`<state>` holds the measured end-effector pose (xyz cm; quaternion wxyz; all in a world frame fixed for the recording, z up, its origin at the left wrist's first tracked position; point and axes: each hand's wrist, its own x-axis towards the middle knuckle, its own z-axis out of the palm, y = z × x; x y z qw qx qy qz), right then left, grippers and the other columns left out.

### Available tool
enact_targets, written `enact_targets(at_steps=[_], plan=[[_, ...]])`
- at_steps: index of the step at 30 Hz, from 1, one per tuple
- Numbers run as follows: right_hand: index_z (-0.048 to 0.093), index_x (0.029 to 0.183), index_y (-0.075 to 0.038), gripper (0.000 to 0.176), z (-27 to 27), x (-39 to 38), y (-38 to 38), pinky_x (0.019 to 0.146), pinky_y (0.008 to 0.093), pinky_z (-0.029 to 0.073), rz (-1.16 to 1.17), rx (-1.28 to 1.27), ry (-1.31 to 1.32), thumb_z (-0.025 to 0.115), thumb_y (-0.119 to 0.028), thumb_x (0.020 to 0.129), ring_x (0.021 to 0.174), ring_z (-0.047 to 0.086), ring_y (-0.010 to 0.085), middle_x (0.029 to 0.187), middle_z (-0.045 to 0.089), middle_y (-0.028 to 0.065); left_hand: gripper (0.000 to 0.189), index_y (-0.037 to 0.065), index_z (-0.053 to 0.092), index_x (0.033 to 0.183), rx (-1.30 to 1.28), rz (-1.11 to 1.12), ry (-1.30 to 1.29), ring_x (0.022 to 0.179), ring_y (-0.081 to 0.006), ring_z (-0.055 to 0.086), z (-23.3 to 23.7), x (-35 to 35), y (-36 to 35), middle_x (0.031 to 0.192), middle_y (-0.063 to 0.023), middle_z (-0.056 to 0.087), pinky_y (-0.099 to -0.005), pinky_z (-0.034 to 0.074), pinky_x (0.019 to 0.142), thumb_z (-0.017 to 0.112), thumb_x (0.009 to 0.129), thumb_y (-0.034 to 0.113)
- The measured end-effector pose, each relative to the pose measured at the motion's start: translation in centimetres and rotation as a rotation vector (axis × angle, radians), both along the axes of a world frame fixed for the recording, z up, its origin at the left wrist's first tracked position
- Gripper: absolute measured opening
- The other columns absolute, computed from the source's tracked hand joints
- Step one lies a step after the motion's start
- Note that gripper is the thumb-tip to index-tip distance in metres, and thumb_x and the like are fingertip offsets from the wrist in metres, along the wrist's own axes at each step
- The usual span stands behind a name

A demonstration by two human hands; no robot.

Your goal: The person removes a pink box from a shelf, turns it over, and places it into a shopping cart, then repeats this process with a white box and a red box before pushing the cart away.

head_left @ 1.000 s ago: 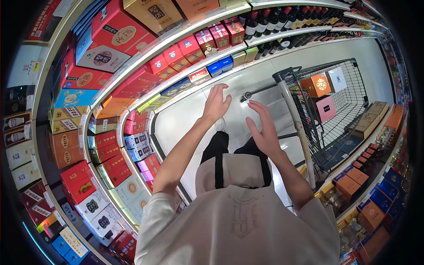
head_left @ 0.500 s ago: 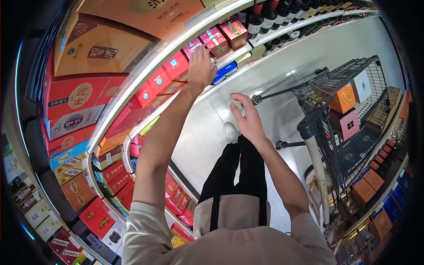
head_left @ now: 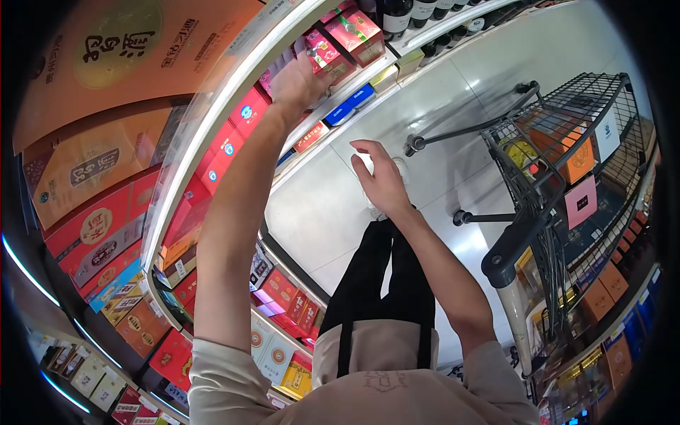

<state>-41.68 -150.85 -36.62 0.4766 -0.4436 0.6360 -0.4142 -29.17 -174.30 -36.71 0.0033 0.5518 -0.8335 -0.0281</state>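
On the upper shelf my left hand (head_left: 297, 86) reaches over a pink patterned gift box (head_left: 327, 58), its fingers on or close to the box and partly blurred. Whether it grips anything is unclear. Right beside that box sits another pink box with a green ribbon design (head_left: 355, 35). Plain red boxes with round blue labels (head_left: 248, 112) line the shelf on the near side. My right hand (head_left: 382, 173) hangs over the floor, fingers apart and holding nothing.
At the right stands a shopping cart (head_left: 520, 248) containing an orange box (head_left: 579, 161) and a pink box (head_left: 582, 201). Dark bottles (head_left: 397, 15) fill the shelf's far end. Large orange cartons (head_left: 124, 42) are stacked at the left. Blue boxes (head_left: 350, 105) lie on a lower shelf.
The view has shifted, with the shelf looking closer. My left hand has moved further in over the pink gift boxes. My right hand remains over the floor, empty.
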Motion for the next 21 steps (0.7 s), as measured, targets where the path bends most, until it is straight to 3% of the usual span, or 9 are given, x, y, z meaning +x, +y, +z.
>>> enact_targets(at_steps=[3,5,6,8,12,15,17,21], plan=[[0.062,0.131,-0.005,0.031,-0.8,0.0,-1.0,0.101,0.0398,0.051,0.006,0.065,-0.001,0.064,-0.015,0.102,0.121,0.065,0.0303,0.129,0.066,0.0147,0.102,-0.002,0.04,0.153,-0.033,-0.01,0.001,0.142,-0.0381,0.041,0.3,-0.3,-0.5,0.145,-0.0222,0.05,-0.0486,0.035,0.118,0.083,0.078,0.052],[0.061,0.13,-0.005,0.03,-1.8,0.1,-1.5,0.097,0.0398,0.052,-0.004,0.048,0.01,0.064,-0.015,0.102,0.12,0.065,0.0301,0.128,0.066,0.0147,0.104,-0.004,0.04,0.152,0.247,0.094,0.023,0.139,-0.0384,0.045,2.1,-0.9,-0.5,0.14,-0.0227,0.052,-0.0484,0.038,0.116,0.083,0.077,0.055],[0.061,0.13,-0.005,0.03,-2.3,0.1,-1.7,0.097,0.0398,0.052,-0.005,0.053,0.007,0.064,-0.015,0.102,0.12,0.065,0.0301,0.128,0.066,0.0147,0.104,-0.004,0.04,0.152,0.252,0.093,0.02,0.139,-0.0384,0.045,1.4,-0.7,-0.6,0.14,-0.0227,0.052,-0.0484,0.038,0.116,0.083,0.077,0.055],[0.061,0.13,-0.005,0.03,-3.2,0.3,-1.8,0.095,0.04,0.052,0.006,0.025,0.049,0.064,-0.017,0.102,0.12,0.066,0.0298,0.128,0.067,0.0145,0.105,-0.002,0.04,0.154,0.004,0.01,0.01,0.137,-0.0387,0.047,0.3,-0.1,-0.9,0.139,-0.0212,0.053,-0.0474,0.041,0.114,0.083,0.078,0.057],[0.061,0.13,-0.005,0.03,-3.3,0.5,-1.7,0.094,0.0398,0.053,0.012,0.075,0.02,0.063,-0.019,0.103,0.119,0.066,0.0296,0.127,0.066,0.015,0.1,0.002,0.042,0.154,0.053,0.023,0.046,0.136,-0.0388,0.048,0.2,0.6,-0.5,0.142,-0.0205,0.053,-0.0475,0.041,0.114,0.08,0.081,0.059],[0.061,0.13,-0.005,0.031,-3.5,0.7,-1.2,0.097,0.0402,0.052,0.018,0.106,0.002,0.062,-0.021,0.104,0.119,0.066,0.0299,0.128,0.066,0.0159,0.096,0.002,0.041,0.155,-0.017,-0.061,0.04,0.141,-0.0391,0.046,-0.4,1.2,-0.4,0.15,-0.0223,0.05,-0.0483,0.038,0.114,0.082,0.083,0.051],[0.061,0.127,-0.004,0.03,-3.6,0.9,-0.8,0.1,0.0449,0.053,0.03,0.11,0.013,0.063,-0.019,0.101,0.115,0.066,0.0354,0.126,0.066,0.0181,0.092,0.003,0.047,0.152,-0.075,-0.085,0.0,0.139,-0.0372,0.047,-0.5,1.2,-0.5,0.148,-0.0211,0.052,-0.0475,0.037,0.115,0.081,0.084,0.053],[0.06,0.126,-0.006,0.028,-4.4,1.1,-0.2,0.1,0.0467,0.052,0.07,0.114,0.01,0.06,-0.022,0.102,0.115,0.065,0.0366,0.127,0.064,0.0182,0.089,0.004,0.057,0.147,-0.169,-0.116,-0.091,0.131,-0.0353,0.054,-1.1,1.3,-0.6,0.14,-0.0176,0.059,-0.0481,0.043,0.111,0.074,0.085,0.065]])
